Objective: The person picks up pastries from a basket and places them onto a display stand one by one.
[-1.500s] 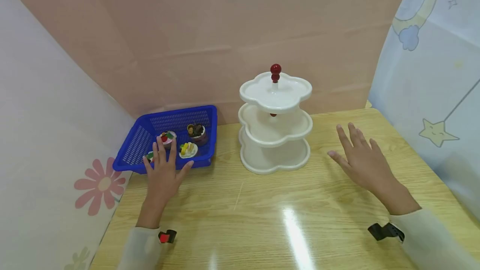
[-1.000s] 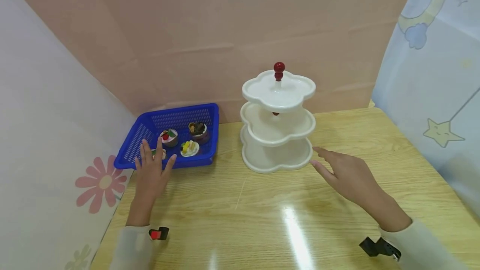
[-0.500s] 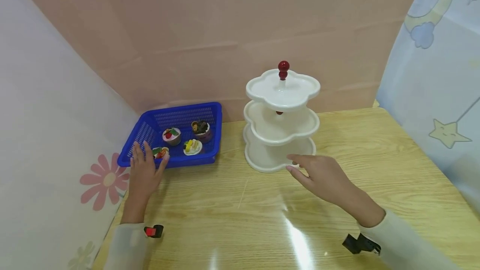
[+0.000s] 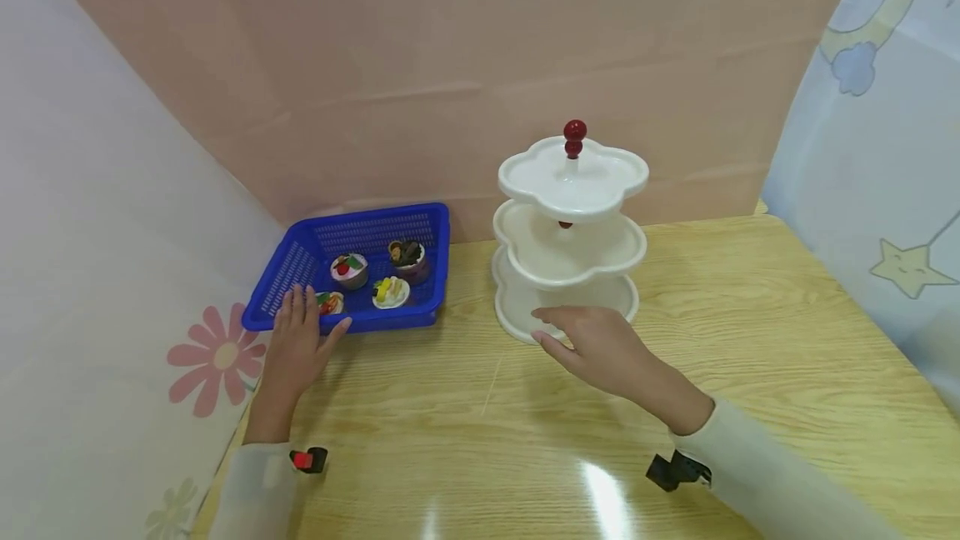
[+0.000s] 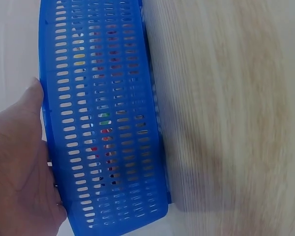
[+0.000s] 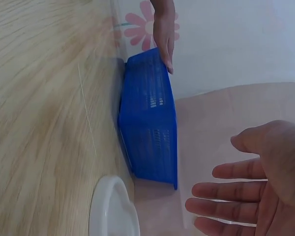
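A blue plastic basket stands at the left of the table, with several toy cupcakes in it. One cupcake has a pink top with a red berry, one a dark chocolate top, one a yellow-and-white top. My left hand rests at the basket's near left rim, fingers straight, partly hiding a cupcake with green and orange bits. My right hand is held out in front of the white three-tier stand, overlapping its lowest tier. Its fingers are extended and hold nothing.
The stand has a red knob on top, and its tiers carry nothing. A pale wood table lies under everything. Behind is a pink cloth backdrop; patterned white cloths hang at both sides.
My right hand has moved left from the table's right side to in front of the stand. My left hand has shifted slightly left and down to the basket's near rim. The view has shifted a little.
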`<state>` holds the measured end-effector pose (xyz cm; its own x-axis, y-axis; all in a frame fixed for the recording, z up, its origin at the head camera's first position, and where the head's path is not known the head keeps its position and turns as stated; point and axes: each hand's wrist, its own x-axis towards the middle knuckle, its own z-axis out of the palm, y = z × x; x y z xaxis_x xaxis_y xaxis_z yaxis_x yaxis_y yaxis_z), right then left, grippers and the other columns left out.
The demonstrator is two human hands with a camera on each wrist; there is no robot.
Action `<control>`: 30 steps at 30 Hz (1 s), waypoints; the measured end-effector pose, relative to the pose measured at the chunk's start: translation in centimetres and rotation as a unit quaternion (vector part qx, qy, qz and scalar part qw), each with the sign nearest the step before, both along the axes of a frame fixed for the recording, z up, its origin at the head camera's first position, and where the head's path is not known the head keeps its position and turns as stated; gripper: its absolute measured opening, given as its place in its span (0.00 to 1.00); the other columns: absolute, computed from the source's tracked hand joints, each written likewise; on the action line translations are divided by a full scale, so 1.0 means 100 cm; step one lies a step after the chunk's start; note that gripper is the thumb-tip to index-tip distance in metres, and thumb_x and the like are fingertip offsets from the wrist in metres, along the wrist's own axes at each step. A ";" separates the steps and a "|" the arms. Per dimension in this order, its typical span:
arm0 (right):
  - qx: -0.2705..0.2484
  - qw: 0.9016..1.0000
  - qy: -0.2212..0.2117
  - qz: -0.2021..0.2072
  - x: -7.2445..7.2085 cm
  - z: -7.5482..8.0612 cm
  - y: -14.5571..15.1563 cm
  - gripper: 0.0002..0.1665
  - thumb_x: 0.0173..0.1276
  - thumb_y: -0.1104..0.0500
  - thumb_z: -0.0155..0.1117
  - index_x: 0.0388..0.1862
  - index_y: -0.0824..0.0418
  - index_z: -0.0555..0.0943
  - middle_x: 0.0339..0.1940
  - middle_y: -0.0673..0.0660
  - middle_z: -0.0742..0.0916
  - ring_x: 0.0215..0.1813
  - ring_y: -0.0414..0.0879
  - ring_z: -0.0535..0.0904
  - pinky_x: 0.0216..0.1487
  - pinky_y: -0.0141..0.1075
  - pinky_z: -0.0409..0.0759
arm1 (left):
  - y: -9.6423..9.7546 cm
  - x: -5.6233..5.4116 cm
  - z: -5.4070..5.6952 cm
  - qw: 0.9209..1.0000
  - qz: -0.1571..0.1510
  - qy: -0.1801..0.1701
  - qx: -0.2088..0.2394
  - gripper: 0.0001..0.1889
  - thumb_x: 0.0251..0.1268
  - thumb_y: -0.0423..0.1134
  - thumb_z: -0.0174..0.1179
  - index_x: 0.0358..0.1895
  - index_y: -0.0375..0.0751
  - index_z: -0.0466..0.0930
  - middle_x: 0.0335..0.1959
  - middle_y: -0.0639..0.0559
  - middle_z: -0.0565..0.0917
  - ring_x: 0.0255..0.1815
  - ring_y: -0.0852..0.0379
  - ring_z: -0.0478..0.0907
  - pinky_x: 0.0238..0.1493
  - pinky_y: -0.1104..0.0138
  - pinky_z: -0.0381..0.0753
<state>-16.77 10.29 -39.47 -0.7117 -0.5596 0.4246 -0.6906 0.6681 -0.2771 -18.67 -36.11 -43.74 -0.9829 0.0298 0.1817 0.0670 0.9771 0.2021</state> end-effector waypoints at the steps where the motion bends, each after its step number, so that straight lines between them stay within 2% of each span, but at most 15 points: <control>1: 0.001 1.000 -0.001 0.004 -0.001 -0.001 -0.005 0.21 0.74 0.49 0.63 0.56 0.60 0.86 0.51 0.54 0.90 0.50 0.49 0.87 0.47 0.48 0.85 | 0.000 0.000 0.001 1.000 -0.002 0.000 0.001 0.51 0.77 0.67 0.41 0.79 0.22 0.40 0.79 0.23 0.42 0.81 0.28 0.33 0.75 0.34 0.44; 6: 0.015 1.000 0.014 0.020 -0.009 -0.005 -0.031 0.21 0.72 0.51 0.66 0.57 0.60 0.85 0.52 0.54 0.89 0.52 0.50 0.87 0.45 0.47 0.85 | 0.000 0.001 0.002 1.000 -0.006 -0.003 0.000 0.50 0.77 0.66 0.41 0.79 0.23 0.39 0.80 0.24 0.41 0.81 0.29 0.33 0.75 0.35 0.43; 13: 0.040 0.998 0.051 0.019 -0.021 -0.010 -0.074 0.23 0.68 0.51 0.70 0.59 0.59 0.83 0.55 0.56 0.88 0.54 0.49 0.86 0.43 0.45 0.86 | -0.002 0.003 0.001 1.000 -0.007 0.009 -0.004 0.49 0.78 0.64 0.43 0.79 0.24 0.38 0.80 0.24 0.40 0.81 0.29 0.34 0.75 0.35 0.43; 19: 0.065 0.996 0.058 0.020 -0.035 -0.018 -0.108 0.28 0.70 0.51 0.69 0.65 0.60 0.80 0.63 0.61 0.84 0.60 0.54 0.83 0.44 0.46 0.87 | -0.009 0.004 0.001 1.000 -0.002 0.003 0.008 0.48 0.79 0.64 0.40 0.80 0.25 0.37 0.80 0.24 0.38 0.80 0.27 0.34 0.75 0.35 0.40; 25: 0.060 0.993 0.100 0.022 -0.043 -0.026 -0.127 0.30 0.67 0.53 0.71 0.67 0.62 0.79 0.66 0.64 0.81 0.64 0.56 0.81 0.49 0.45 0.86 | -0.025 0.002 -0.001 0.999 0.020 0.012 0.039 0.47 0.80 0.64 0.34 0.79 0.23 0.37 0.79 0.21 0.34 0.79 0.24 0.32 0.74 0.34 0.32; 30: 0.077 0.990 0.121 0.018 -0.047 -0.028 -0.136 0.27 0.70 0.53 0.68 0.65 0.63 0.80 0.65 0.64 0.81 0.64 0.56 0.80 0.50 0.44 0.86 | -0.040 0.002 -0.002 0.997 0.046 0.023 0.052 0.47 0.80 0.63 0.33 0.78 0.21 0.36 0.77 0.18 0.33 0.78 0.21 0.30 0.73 0.31 0.36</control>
<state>-21.46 -3.31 -42.29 -0.5786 -0.6533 0.4882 -0.7479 0.6639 0.0021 -18.52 -40.10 -43.94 -0.9711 -0.0825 0.2240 -0.0114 0.9533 0.3019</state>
